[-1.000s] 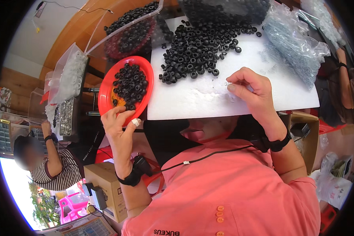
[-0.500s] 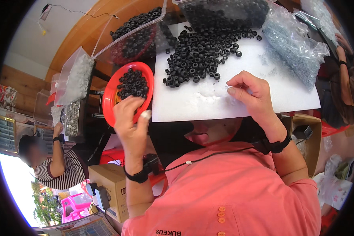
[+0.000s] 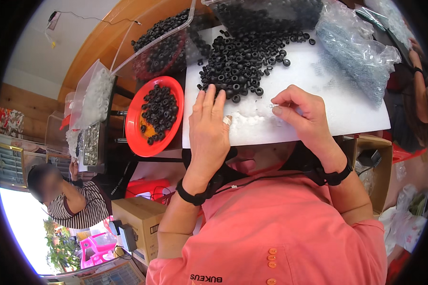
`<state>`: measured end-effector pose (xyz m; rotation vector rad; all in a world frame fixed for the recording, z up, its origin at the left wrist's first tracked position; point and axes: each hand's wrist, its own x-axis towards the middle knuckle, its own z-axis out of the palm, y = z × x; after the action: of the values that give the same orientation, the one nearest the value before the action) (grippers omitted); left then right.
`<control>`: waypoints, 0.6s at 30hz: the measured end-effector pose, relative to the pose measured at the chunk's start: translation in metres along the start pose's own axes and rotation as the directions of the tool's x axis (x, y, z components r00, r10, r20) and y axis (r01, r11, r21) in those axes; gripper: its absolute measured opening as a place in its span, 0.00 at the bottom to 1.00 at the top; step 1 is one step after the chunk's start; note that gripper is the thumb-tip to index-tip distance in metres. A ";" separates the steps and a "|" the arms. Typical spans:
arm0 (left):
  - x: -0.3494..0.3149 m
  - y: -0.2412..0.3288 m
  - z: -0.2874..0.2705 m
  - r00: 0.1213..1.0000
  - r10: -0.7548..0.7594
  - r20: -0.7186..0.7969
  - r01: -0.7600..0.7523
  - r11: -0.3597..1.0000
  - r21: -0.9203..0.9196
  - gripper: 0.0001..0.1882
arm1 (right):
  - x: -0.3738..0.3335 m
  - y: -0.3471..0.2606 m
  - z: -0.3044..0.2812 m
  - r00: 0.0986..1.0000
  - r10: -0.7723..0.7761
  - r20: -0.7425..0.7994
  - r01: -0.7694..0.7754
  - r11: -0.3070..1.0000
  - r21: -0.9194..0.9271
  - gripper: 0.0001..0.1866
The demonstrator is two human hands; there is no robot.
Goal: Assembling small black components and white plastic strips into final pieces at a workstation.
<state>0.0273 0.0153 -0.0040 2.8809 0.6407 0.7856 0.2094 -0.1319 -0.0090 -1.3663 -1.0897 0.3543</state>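
My left hand (image 3: 208,130) lies over the left part of a white foam board (image 3: 347,124), palm down. Its fingers are stretched out, their tips at the near edge of a heap of small black rubber rings (image 3: 235,71); whether they touch is hard to tell. White tape wraps the left thumb. To the right, my right hand (image 3: 303,113) pinches a small silvery piece (image 3: 273,106) between thumb and forefinger, above the board. At the board's left stands a red oval basin (image 3: 130,128) with more black rings in it.
A clear bag of tiny blue-grey pieces (image 3: 354,57) lies at the board's right. Clear bins (image 3: 164,45) of black parts stand behind. At the left, a person in a striped shirt (image 3: 76,209) sits near a tray (image 3: 94,142). A cardboard box (image 3: 137,223) stands lower left.
My left hand has moved right, from over the red basin to the near edge of the black heap. The right hand stays nearly in place, still pinching.
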 end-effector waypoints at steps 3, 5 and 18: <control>-0.004 0.004 0.000 0.998 0.057 -0.002 -0.057 0.998 0.022 0.27 | 0.001 -0.001 0.000 0.999 -0.035 -0.015 0.034 0.998 -0.050 0.05; -0.005 0.006 0.001 0.995 0.095 -0.025 -0.095 0.995 -0.006 0.26 | 0.001 -0.002 -0.001 1.000 -0.006 -0.004 0.006 0.999 -0.044 0.04; -0.021 -0.008 -0.014 0.993 0.014 -0.117 -0.045 0.963 -0.264 0.24 | 0.001 -0.004 0.001 1.000 -0.006 0.005 0.006 0.997 -0.079 0.04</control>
<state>0.0013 0.0135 -0.0029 2.6219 0.4615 0.9660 0.2076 -0.1321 -0.0051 -1.4326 -1.1218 0.3128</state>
